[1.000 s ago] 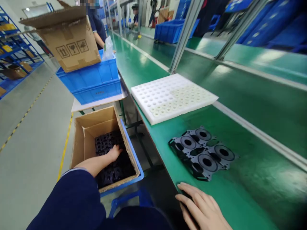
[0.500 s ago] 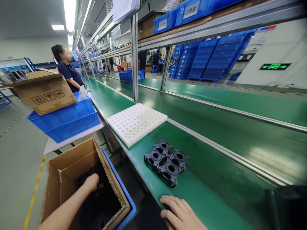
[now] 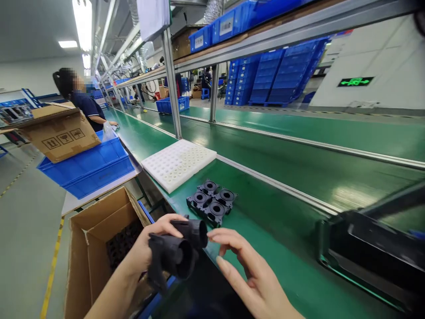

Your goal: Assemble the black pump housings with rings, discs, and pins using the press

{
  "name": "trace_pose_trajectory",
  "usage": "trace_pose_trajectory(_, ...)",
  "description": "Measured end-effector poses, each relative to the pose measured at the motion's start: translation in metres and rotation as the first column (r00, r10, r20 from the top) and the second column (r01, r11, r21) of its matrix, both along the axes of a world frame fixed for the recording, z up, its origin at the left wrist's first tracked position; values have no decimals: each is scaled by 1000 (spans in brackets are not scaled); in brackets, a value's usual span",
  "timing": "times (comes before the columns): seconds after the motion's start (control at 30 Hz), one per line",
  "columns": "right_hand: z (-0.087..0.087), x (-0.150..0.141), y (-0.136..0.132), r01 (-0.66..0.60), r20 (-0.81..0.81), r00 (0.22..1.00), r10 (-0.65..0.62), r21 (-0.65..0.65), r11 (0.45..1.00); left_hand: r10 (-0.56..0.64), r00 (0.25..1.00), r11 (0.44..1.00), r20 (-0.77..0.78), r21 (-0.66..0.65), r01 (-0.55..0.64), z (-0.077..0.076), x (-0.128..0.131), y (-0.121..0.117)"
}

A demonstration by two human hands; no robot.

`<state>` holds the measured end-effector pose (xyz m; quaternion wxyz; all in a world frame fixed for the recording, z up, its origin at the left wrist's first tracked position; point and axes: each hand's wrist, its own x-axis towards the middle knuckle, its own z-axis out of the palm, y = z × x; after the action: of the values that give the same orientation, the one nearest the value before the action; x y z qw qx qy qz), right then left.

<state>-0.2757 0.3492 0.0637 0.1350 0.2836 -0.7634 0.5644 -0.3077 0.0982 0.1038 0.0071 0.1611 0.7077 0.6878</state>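
My left hand [image 3: 146,248] grips black plastic housings [image 3: 174,257] with round tube-like openings facing right, above the box edge. Two tubes show; whether they are separate pieces I cannot tell. Just right of them, my right hand [image 3: 244,261] is open, thumb and fingers apart and curved toward the nearer tube. On the green bench [image 3: 285,270] beyond lies a group of black parts with round ring openings [image 3: 212,199], set side by side. More black parts [image 3: 121,243] lie inside the open cardboard box [image 3: 79,248] below my left arm.
A white foam tray [image 3: 179,164] with rows of holes lies farther along the bench. Blue bins [image 3: 89,164] with a carton [image 3: 66,137] stand at left, a person [image 3: 86,106] beyond. A black object [image 3: 372,248] sits at right. A metal post [image 3: 171,88] rises behind the tray.
My left hand has come up out of the cardboard box with the black housings. My right hand has lifted off the bench edge toward them. The view has shifted slightly right.
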Motion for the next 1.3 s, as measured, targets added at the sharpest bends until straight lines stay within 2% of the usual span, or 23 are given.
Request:
trace_pose_trajectory(0.07, 12, 8, 8, 49, 70, 996, -46, -36, 998, -106, 994, 993, -2, 55, 106, -22, -1, 36)
trace_pose_trajectory(0.13, 15, 13, 20, 115, 131, 985, -112, -16, 993, -106, 993, 989, -42, 95, 110, -38, -2, 64)
trace_pose_trajectory(0.2, 12, 16, 32, 160, 198, 967, -160, 13, 987, -98, 991, 988, -89, 109, 108, -47, -2, 86)
trace_pose_trajectory(0.3, 6, 17, 51, 170, 306, 937, -168, 23, 985, -114, 985, 988, -126, 87, 125, -54, -2, 111)
trace_pose_trajectory(0.43, 4, 12, 73, 151, 386, 910, -151, 31, 988, -107, 989, 991, -103, 68, 114, -62, 3, 133)
trace_pose_trajectory(0.6, -2, 3, 88, 83, 368, 925, -95, 49, 995, -59, 994, 996, -89, 55, 64, -86, 7, 149)
trace_pose_trajectory(0.7, -7, -3, 93, 140, 350, 917, -193, 172, 975, -83, 988, 996, -134, 6, 84, -100, 6, 153)
trace_pose_trajectory(0.77, -7, -9, 99, 167, 303, 920, -248, 270, 948, -137, 976, 990, -170, -47, 131, -103, 4, 153)
trace_pose_trajectory(0.83, -3, -16, 107, 173, 212, 941, -265, 371, 912, -218, 962, 973, -163, -110, 202, -103, 3, 151)
trace_pose_trajectory(0.9, 2, -24, 114, 209, 81, 955, -286, 503, 839, -248, 962, 963, -111, -138, 233, -99, 2, 146)
trace_pose_trajectory(1.03, -2, -38, 112, 262, -125, 957, -263, 762, 593, -63, 998, 992, -9, -111, 62, -94, -1, 130)
trace_pose_trajectory(1.1, -8, -43, 108, 239, -140, 965, -220, 812, 532, -18, 999, 997, 38, -77, 20, -94, -4, 122)
trace_pose_trajectory(1.13, -11, -44, 107, 225, -131, 969, -209, 817, 531, -17, 998, 998, 67, -54, 20, -94, -6, 120)
trace_pose_trajectory(1.2, -14, -44, 107, 213, -104, 971, -216, 785, 581, -37, 991, 999, 131, -6, 38, -93, -7, 118)
trace_pose_trajectory(1.3, -16, -35, 111, 308, -130, 948, -289, 597, 741, -105, 960, 993, 261, 86, 85, -87, -9, 124)
